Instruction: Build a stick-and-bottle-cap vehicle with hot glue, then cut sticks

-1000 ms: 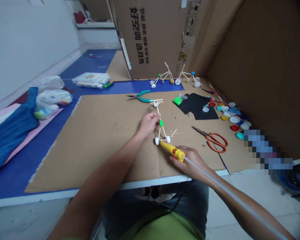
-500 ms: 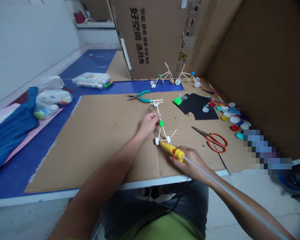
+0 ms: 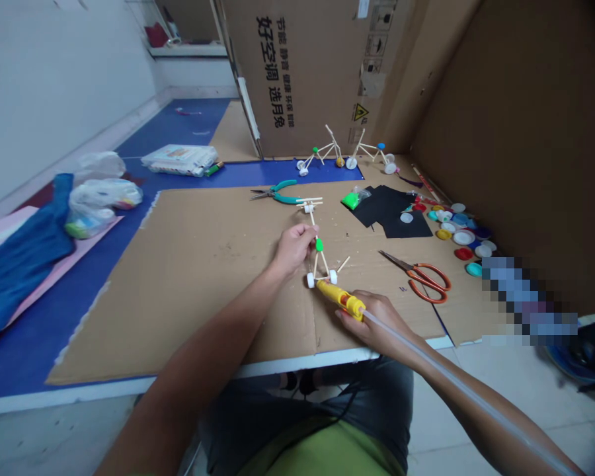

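My left hand (image 3: 293, 250) grips a small model of wooden sticks (image 3: 313, 228), which has a green blob (image 3: 319, 245) on its frame and white bottle-cap wheels (image 3: 310, 280) at the near end. My right hand (image 3: 374, 318) is wrapped around a yellow hot glue gun (image 3: 340, 297). The gun's tip sits at the model's near axle, between the wheels. A clear glue stick (image 3: 456, 383) runs back from the gun along my right forearm.
Teal-handled pliers (image 3: 277, 192) lie beyond the model, and orange-handled scissors (image 3: 419, 277) lie to the right on the cardboard sheet (image 3: 178, 297). Black sheets (image 3: 396, 215) and several bottle caps (image 3: 463, 237) lie at the right. Two similar stick models (image 3: 344, 153) stand at the back.
The whole view has shifted very slightly. Both hands, the model and the glue gun keep the same hold and position.
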Demonstrator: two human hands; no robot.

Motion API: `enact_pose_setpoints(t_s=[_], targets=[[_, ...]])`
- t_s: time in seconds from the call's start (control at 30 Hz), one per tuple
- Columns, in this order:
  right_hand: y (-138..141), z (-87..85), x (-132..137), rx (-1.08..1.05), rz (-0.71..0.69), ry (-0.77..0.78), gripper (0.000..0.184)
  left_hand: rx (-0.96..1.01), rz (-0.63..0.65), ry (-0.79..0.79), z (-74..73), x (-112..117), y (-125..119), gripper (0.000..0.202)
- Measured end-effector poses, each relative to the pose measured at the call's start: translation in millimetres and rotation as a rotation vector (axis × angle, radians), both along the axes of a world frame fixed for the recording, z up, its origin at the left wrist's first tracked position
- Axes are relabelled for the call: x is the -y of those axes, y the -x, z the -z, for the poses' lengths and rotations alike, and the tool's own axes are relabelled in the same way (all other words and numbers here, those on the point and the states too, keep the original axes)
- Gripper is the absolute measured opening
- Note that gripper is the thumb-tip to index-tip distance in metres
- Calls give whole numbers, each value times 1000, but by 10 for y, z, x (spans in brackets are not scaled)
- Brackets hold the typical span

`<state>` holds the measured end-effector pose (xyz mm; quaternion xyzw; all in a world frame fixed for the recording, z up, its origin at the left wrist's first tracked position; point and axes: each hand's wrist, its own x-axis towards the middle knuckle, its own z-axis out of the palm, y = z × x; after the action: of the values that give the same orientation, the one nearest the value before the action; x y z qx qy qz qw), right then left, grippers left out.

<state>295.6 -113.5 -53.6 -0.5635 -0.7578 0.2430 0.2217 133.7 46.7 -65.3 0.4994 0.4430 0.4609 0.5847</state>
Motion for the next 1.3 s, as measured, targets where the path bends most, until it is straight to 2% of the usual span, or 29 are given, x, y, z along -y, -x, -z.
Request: enact_pose_setpoints(t_s=[0.57, 0.93, 1.3], targets=[[11, -8, 6, -14, 12, -3, 24, 3, -4, -2, 7, -5, 4, 27], [-7, 20, 21, -120, 26, -33, 20, -3, -6, 10, -3, -3, 7, 29], [-3, -30, 15, -115, 8, 11, 24, 11, 1, 5, -5, 0, 4, 27]])
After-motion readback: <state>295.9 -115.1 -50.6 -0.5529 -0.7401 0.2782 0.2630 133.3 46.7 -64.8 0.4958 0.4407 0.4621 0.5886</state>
